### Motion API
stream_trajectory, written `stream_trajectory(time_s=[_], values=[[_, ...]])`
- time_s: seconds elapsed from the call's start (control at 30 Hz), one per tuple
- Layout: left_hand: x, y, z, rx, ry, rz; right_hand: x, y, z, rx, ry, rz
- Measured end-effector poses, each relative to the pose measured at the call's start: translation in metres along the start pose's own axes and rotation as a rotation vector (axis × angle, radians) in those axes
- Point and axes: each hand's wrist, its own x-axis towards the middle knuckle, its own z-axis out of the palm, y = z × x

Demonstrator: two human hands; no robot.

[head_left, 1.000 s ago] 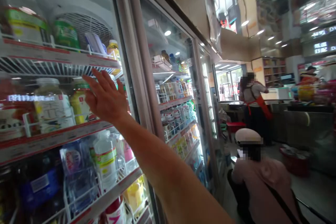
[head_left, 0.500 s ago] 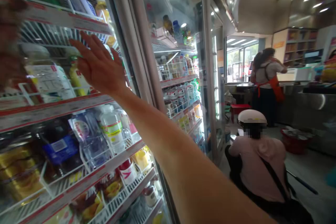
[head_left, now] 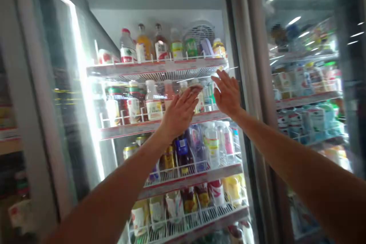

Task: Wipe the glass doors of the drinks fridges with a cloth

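Note:
I face a glass-fronted drinks fridge (head_left: 85, 129) lit from inside. My left hand (head_left: 179, 111) is raised with fingers stretched out, flat toward the glass at the second shelf (head_left: 143, 126). My right hand (head_left: 227, 93) is also open, fingers spread, against the glass beside the door's right frame (head_left: 248, 95). Neither hand holds anything. Behind the hands stand bottles (head_left: 153, 101) on the second shelf, and more bottles (head_left: 144, 47) line the top shelf.
Lower shelves carry cans, bottles and pouches (head_left: 197, 198) behind white wire rails. A second fridge (head_left: 309, 95) with cartons stands to the right. A bright light strip (head_left: 82, 95) runs down the left inside wall. A small fan grille (head_left: 200, 30) sits at the top back.
My view has swung left, from along the fridge row to straight at one door. My left hand has come up beside my right. The people and shop counter have left the view.

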Motion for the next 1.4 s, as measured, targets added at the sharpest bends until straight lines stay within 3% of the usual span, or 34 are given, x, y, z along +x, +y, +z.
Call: stream_trajectory(time_s=[0.1, 0.17, 0.2, 0.27, 0.33, 0.4, 0.47, 0.5, 0.6, 0.67, 0.73, 0.8, 0.87, 0.93, 1.0, 1.07, 1.13, 1.2, 1.27, 1.33, 1.4], values=[[-0.011, -0.062, -0.036, 0.106, 0.125, -0.189, 0.000, 0.002, 0.001, 0.005, 0.024, -0.009], [-0.015, -0.081, -0.046, 0.166, 0.267, -0.399, -0.001, -0.002, 0.002, -0.001, 0.018, 0.014], [-0.015, -0.078, -0.045, 0.180, 0.298, -0.446, -0.002, -0.005, 0.003, -0.003, 0.013, 0.038], [-0.017, -0.051, -0.032, 0.172, 0.260, -0.390, -0.007, -0.016, 0.006, -0.015, 0.015, 0.102], [-0.020, -0.011, -0.014, 0.146, 0.170, -0.228, -0.014, -0.028, 0.008, -0.029, 0.017, 0.133], [-0.030, 0.013, -0.005, 0.135, 0.027, 0.028, -0.022, -0.036, 0.011, -0.035, 0.013, 0.115], [-0.045, 0.004, -0.012, 0.152, -0.005, 0.067, -0.028, -0.039, 0.012, -0.029, 0.015, 0.088], [-0.053, -0.011, -0.020, 0.169, 0.033, -0.008, -0.030, -0.040, 0.012, -0.025, 0.021, 0.086], [-0.070, -0.056, -0.044, 0.223, 0.281, -0.437, -0.031, -0.038, 0.011, -0.007, 0.032, 0.058], [-0.075, -0.056, -0.045, 0.233, 0.352, -0.585, -0.030, -0.037, 0.008, 0.012, 0.013, -0.006], [-0.078, -0.030, -0.033, 0.202, 0.253, -0.470, -0.030, -0.037, 0.005, 0.030, -0.016, -0.059], [-0.081, -0.004, -0.020, 0.159, 0.106, -0.210, -0.031, -0.039, 0.003, 0.034, -0.048, -0.065], [-0.087, 0.000, -0.019, 0.164, 0.046, -0.080, -0.035, -0.043, 0.002, 0.027, -0.069, -0.039], [-0.093, -0.021, -0.030, 0.208, 0.117, -0.179, -0.040, -0.050, 0.003, 0.012, -0.067, -0.003], [-0.095, -0.045, -0.042, 0.249, 0.279, -0.422, -0.046, -0.057, 0.006, -0.007, -0.048, 0.028], [-0.092, -0.048, -0.043, 0.250, 0.364, -0.566, -0.050, -0.061, 0.008, -0.025, -0.032, 0.040], [-0.088, -0.025, -0.030, 0.216, 0.289, -0.474, -0.053, -0.062, 0.010, -0.031, -0.021, 0.033], [-0.089, 0.005, -0.015, 0.183, 0.139, -0.223, -0.053, -0.060, 0.010, -0.024, -0.008, 0.017], [-0.100, 0.014, -0.011, 0.199, 0.054, -0.065, -0.054, -0.058, 0.010, -0.016, 0.003, 0.008], [-0.117, -0.007, -0.025, 0.248, 0.076, -0.139, -0.054, -0.056, 0.010, -0.008, 0.007, 0.011], [-0.135, -0.044, -0.049, 0.289, 0.204, -0.417, -0.053, -0.057, 0.010, -0.004, 0.003, 0.025]])
